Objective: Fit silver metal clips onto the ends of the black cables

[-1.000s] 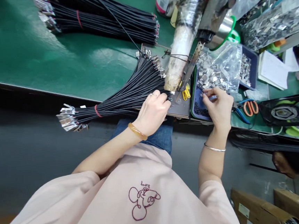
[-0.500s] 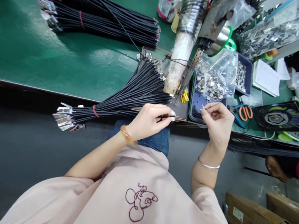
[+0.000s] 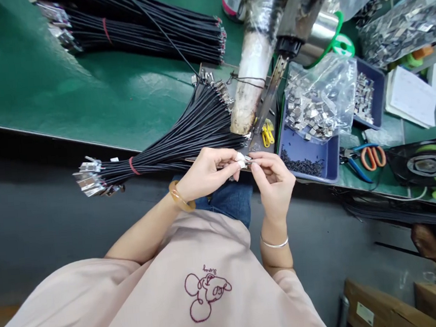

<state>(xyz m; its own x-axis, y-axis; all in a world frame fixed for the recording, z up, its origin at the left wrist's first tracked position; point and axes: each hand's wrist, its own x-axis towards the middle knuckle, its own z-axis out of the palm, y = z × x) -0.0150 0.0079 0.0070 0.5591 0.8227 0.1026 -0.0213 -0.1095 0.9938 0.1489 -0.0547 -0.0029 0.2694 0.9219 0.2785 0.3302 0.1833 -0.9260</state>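
Observation:
Near the table's front edge, my left hand [image 3: 211, 173] is closed in a pinch on the end of a black cable, mostly hidden by the fingers. My right hand [image 3: 275, 179] meets it fingertip to fingertip, pinching a small, thin silvery piece [image 3: 248, 160] whose kind I cannot make out. Just behind the left hand a fanned bundle of black cables [image 3: 177, 131] lies on the table, tied by a red band, with metal connectors at its left end. To the right of my right hand is a blue tray [image 3: 292, 144] with tiny black tubes [image 3: 304, 165] and bagged metal parts [image 3: 308, 112].
More black cable bundles [image 3: 145, 35] lie at the back. A whitish duct [image 3: 245, 85] and a metal-armed tool [image 3: 273, 92] reach down over the work spot. Yellow clips [image 3: 267, 132], pliers [image 3: 355, 164], orange-handled scissors [image 3: 373, 156] and a black fan [image 3: 428, 164] are further right.
My right hand has moved left from the tray's front to my left fingertips, bringing the small piece along. The left hand has stayed nearly in place. The view has shifted slightly.

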